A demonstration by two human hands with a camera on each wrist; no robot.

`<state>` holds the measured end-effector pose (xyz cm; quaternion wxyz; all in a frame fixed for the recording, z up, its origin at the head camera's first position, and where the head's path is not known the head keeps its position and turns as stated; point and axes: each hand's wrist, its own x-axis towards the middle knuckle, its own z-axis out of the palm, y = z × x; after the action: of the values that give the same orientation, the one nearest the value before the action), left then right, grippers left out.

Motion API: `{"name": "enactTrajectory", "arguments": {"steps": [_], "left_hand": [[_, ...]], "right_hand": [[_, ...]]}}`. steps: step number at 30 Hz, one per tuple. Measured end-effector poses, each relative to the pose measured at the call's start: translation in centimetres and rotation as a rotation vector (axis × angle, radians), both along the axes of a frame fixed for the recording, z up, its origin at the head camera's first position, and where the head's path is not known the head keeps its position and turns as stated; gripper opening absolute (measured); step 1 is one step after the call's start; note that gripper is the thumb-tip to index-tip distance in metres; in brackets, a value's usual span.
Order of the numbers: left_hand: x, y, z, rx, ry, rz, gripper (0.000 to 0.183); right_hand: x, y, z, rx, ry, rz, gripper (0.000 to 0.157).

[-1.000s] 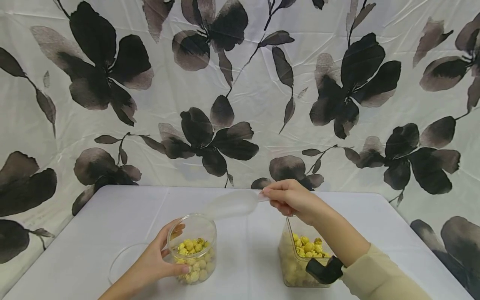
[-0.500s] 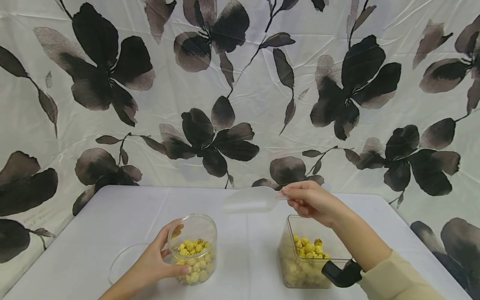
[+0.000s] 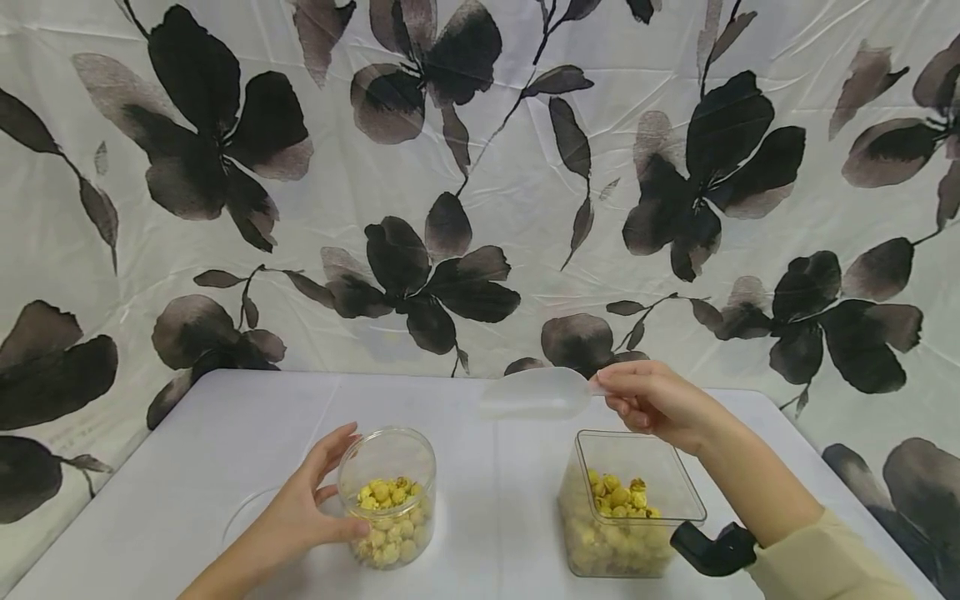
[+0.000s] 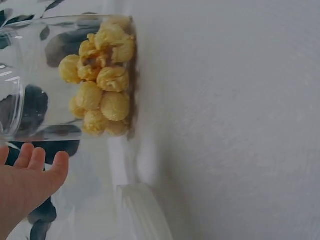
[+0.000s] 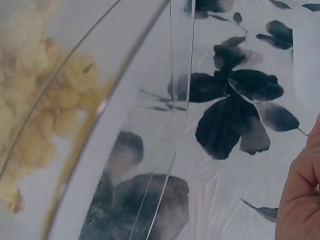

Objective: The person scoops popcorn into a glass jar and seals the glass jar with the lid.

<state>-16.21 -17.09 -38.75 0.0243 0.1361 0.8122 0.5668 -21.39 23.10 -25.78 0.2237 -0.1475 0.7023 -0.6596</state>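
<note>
A clear round jar (image 3: pixel 429 508), partly filled with yellow popcorn (image 3: pixel 388 493), stands upright on the white table. My left hand (image 3: pixel 300 508) curves loosely beside it, thumb and fingers spread; the left wrist view shows a gap between the fingertips (image 4: pixel 61 162) and the jar wall. In my right hand (image 3: pixel 660 404) the handle of a translucent scoop (image 3: pixel 536 393) is pinched, held level above the table between the two containers. No popcorn is visible in the scoop. Below the right hand stands a clear square container (image 3: pixel 573 533) holding more popcorn (image 3: pixel 618 497).
A clear round lid (image 3: pixel 234 518) lies on the white table (image 3: pixel 495 500), partly hidden behind the left forearm. A black wrist mount (image 3: pixel 712 550) sits at the right sleeve, close to the square container. A floral cloth (image 3: pixel 480 208) hangs behind the table.
The scoop has moved right, away from the jar's mouth, with my right hand. My left hand has loosened its hold on the jar and drawn slightly left. Both containers stay put.
</note>
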Motion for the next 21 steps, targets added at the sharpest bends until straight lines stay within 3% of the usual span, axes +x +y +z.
{"name": "enactTrajectory", "arguments": {"steps": [12,21], "left_hand": [[0.0,-0.6,2.8,-0.050,0.183,-0.003,0.101],[0.1,0.8,5.4,-0.110,0.304,0.009,0.100]], "right_hand": [[0.1,2.3,0.1,0.006,-0.002,0.026,0.022],[-0.1,4.7,-0.1,-0.015,0.015,0.073,0.028]]}}
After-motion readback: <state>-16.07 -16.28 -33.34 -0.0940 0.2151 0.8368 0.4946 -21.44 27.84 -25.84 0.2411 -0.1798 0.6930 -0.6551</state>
